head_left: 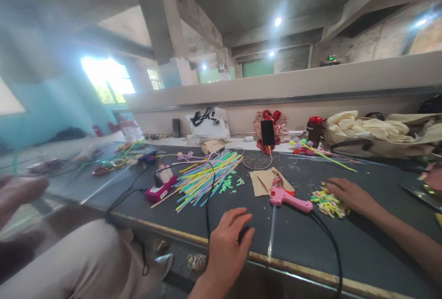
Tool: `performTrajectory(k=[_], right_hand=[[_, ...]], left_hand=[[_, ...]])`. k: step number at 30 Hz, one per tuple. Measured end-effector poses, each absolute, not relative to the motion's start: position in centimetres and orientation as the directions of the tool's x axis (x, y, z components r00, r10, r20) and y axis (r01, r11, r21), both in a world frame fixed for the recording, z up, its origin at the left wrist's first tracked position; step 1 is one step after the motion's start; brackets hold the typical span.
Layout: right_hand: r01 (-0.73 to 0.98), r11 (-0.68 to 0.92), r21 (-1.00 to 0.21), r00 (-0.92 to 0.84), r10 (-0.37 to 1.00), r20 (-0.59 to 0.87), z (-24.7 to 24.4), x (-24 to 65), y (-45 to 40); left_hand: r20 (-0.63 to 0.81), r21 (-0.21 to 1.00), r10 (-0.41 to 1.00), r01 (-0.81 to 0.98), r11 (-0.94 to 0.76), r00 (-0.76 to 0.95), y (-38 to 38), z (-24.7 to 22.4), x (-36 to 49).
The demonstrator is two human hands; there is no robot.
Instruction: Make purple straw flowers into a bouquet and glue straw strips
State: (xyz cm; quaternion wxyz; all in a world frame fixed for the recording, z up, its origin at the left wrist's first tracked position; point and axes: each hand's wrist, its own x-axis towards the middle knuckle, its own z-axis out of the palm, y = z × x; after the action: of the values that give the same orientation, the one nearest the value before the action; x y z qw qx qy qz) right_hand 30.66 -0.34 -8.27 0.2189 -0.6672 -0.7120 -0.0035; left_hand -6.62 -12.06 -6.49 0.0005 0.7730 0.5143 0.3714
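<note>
My left hand (229, 239) hovers by the table's front edge, fingers loosely bent and apart, with nothing visible in them. On the right, my right hand (348, 194) reaches over a pile of short cut pieces (329, 203) in yellow, green, pink and white. Its fingers are extended onto the pile's upper edge; whether a fingertip touches a single piece is too small to tell. Between my hands lies a pink hot glue gun (290, 199), its nozzle end on a piece of brown cardboard (260, 183). Long pastel sticks (203, 179) lie bundled to the left, with small green bits (228, 184) beside them.
A magenta power socket (160, 191) and black cables (209, 197) lie left of centre. Behind stand a phone (268, 133), a white bag (209, 126), a dark bottle (314, 131) and a cloth bag (369, 133). A co-worker's blurred hand (22, 195) is at far left.
</note>
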Motion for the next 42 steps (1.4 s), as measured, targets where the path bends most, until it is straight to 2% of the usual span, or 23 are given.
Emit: performTrajectory(k=[5,10,14,17,21,26,30,37,42], right_hand=[[0.920,0.217,-0.326,-0.132,0.956,0.261,-7.9,29.6,-1.9],[0.942,0.278,-0.189,-0.179,0.891,0.418,-3.6,25.7,-2.3],[0.859,0.498,-0.119,-0.446,0.842,0.302,-1.0,17.7,-1.2],[0.798,0.597,-0.080,-0.568,0.791,0.228,-1.2,11.2,0.1],[0.796,0.604,-0.030,-0.593,0.790,0.154,-2.6,5.3,2.6],[0.818,0.574,-0.015,-0.570,0.815,0.100,-4.0,2.0,5.5],[0.796,0.606,-0.007,-0.603,0.793,0.090,-4.3,1.1,4.9],[0.665,0.746,-0.036,-0.743,0.666,0.061,-3.7,2.2,0.6],[0.671,0.740,-0.040,-0.736,0.672,0.087,-2.7,2.3,0.8]], left_hand=[[0.607,0.376,0.776,0.799,-0.470,0.170,-12.5,-5.7,-7.8],[0.545,0.291,0.827,0.893,-0.344,0.142,-10.8,-4.1,-10.4],[0.448,0.175,0.886,0.961,-0.215,0.117,-8.8,-3.4,-12.0],[0.419,0.145,0.901,0.972,-0.187,0.111,-7.7,-3.7,-12.5],[0.406,0.164,0.910,0.973,-0.165,0.086,-7.1,-4.7,-13.1],[0.402,0.224,0.914,0.962,-0.154,0.052,-6.8,-5.6,-13.5],[0.419,0.281,0.907,0.946,-0.164,0.033,-6.9,-5.9,-13.7],[0.506,0.376,0.862,0.905,-0.201,-0.018,-7.9,-5.5,-13.8],[0.525,0.411,0.850,0.888,-0.205,-0.047,-8.1,-5.3,-13.7]])
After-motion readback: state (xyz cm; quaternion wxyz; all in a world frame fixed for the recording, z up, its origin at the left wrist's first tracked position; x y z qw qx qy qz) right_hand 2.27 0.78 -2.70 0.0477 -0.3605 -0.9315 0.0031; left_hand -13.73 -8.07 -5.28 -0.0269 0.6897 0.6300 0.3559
